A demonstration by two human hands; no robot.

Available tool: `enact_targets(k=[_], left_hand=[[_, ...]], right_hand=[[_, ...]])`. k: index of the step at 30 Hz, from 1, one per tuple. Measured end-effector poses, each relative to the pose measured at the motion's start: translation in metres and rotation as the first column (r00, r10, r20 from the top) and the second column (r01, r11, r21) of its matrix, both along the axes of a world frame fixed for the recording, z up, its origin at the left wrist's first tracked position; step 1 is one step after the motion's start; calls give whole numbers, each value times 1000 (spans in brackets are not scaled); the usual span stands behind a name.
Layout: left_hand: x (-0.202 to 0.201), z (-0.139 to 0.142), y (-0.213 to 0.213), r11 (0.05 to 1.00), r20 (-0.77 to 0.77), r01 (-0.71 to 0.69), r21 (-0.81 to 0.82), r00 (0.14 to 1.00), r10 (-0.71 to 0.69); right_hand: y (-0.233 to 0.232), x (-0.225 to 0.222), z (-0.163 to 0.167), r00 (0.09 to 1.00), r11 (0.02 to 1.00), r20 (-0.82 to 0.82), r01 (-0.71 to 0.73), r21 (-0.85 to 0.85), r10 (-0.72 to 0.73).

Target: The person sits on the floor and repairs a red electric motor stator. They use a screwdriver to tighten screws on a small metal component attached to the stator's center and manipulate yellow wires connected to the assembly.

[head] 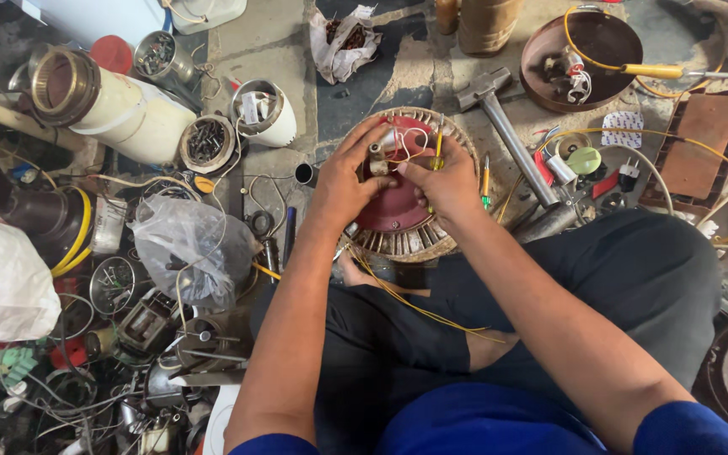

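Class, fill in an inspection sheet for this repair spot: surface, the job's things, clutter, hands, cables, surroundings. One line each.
Surface: stone floor, dusty; the person sits on it.
Job's things: round fan motor with red centre and ribbed rim, between the knees.
Clutter: hammer, tins of screws, plastic bag, brown bowl of parts, loose motor parts at left.
Hands: left hand and right hand both on the motor's centre; right grip holds a yellow-handled screwdriver.
Cables: yellow wire trails over the lap; white leads at the motor hub.
Surroundings: white pipe; other people, nothing seen.
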State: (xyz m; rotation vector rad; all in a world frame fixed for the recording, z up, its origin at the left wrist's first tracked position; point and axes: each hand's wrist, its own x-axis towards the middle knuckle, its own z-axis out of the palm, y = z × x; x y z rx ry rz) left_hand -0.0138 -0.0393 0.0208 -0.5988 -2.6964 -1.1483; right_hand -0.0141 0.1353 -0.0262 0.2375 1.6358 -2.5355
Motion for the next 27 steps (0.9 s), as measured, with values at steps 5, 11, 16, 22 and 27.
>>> enact_targets(k=[5,11,16,22,27], left_hand=[[1,0,1,1000,24,-8,1,1000,8],[0,-1,1,1000,20,-3,14,1000,3],[0,-3,1,1000,31,-13,26,999,12],[1,-2,2,1000,16,-13,23,1000,13],[2,-1,2,1000,30,-18,26,999,17]], right_hand=[[-5,1,-5,999,999,22,44,10,-44],[-8,3,-6,998,997,15,69,26,-69],[-13,2,-11,996,994,10,90,61,-91],[-18,3,-14,989,970,-100,130,208,-111],[-14,7,-13,986,973,-142,118,199,-91]])
